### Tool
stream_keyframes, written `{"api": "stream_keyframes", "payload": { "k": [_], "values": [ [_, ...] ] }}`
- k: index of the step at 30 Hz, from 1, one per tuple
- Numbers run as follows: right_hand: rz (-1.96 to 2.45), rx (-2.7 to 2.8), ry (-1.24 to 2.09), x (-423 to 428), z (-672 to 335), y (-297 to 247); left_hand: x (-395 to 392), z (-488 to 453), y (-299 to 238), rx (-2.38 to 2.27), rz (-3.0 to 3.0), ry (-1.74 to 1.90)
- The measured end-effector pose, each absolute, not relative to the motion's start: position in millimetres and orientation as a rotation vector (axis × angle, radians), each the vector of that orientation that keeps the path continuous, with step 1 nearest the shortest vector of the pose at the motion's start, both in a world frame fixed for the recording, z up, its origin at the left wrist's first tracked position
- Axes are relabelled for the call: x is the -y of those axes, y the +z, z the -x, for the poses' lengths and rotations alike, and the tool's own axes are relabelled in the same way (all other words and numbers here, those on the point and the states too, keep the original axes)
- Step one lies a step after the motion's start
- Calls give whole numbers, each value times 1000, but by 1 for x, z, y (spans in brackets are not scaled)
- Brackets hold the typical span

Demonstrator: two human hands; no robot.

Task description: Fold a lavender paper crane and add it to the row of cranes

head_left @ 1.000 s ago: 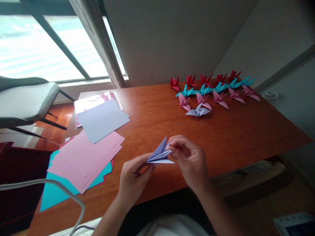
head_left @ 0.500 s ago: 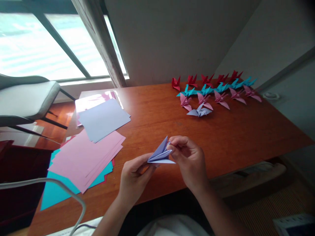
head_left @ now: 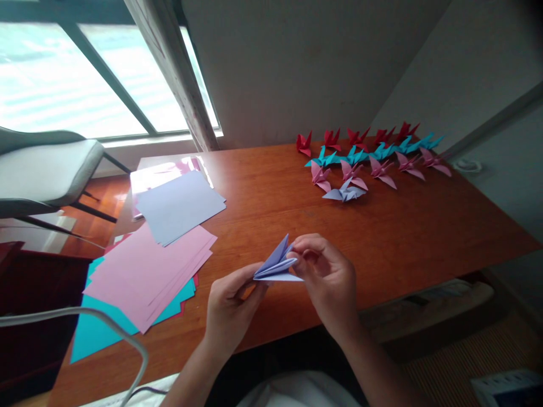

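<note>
Piece in hand: a half-folded lavender paper (head_left: 278, 265), a flat, pointed shape with layered flaps and one point sticking up. It has no wings, neck or tail yet.
Left hand: the left hand (head_left: 231, 305) pinches the paper's lower left end between thumb and fingers, from below.
Right hand: the right hand (head_left: 328, 280) pinches the right end, thumb and forefinger closed on the edges of the flaps and the other fingers curled behind.
Where the piece is: held between the two hands, touching both and lifted clear of the desk (head_left: 424, 237), above its near edge.
Already folded: beyond the right hand, well apart from it, finished cranes stand in rows: red cranes (head_left: 356, 137) farthest, then teal cranes (head_left: 373, 151), then pink cranes (head_left: 377, 168). A single lavender crane (head_left: 344, 193) stands alone, nearest the hands.
Judged progress: the lavender row seems barely begun, with one crane standing and a second partway through its folds in the hands. It looks past the early creases but short of the final shaping.
Unfolded stock: left of the left hand and apart from it lie flat sheets. The lavender sheets (head_left: 180, 206) are farther away, and the pink sheets (head_left: 146, 271) are nearer, fanned over the teal sheets (head_left: 91, 333).
Left to do, by the look: finish the piece in hand. Plenty of flat paper remains.
Beyond the desk: a grey chair (head_left: 42, 169) stands far left of the hands, under the window.
</note>
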State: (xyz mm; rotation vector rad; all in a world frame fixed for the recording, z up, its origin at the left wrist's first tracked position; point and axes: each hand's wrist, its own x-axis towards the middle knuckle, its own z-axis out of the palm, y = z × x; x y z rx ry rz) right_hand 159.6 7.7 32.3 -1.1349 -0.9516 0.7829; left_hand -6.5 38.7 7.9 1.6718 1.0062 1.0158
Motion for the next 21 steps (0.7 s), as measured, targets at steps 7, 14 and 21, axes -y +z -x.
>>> {"api": "stream_keyframes", "payload": {
  "k": [7, 14, 21],
  "values": [
    [1174, 972, 836, -8, -163, 34, -38, 8, 9, -1038, -1750, 999],
    [1088, 787, 1007, -9, -161, 32, -38, 9, 5, -1023, -1688, 975],
    [1044, 639, 1064, -13, -158, 30, -38, 8, 6, -1016, -1642, 976]
  ]
}}
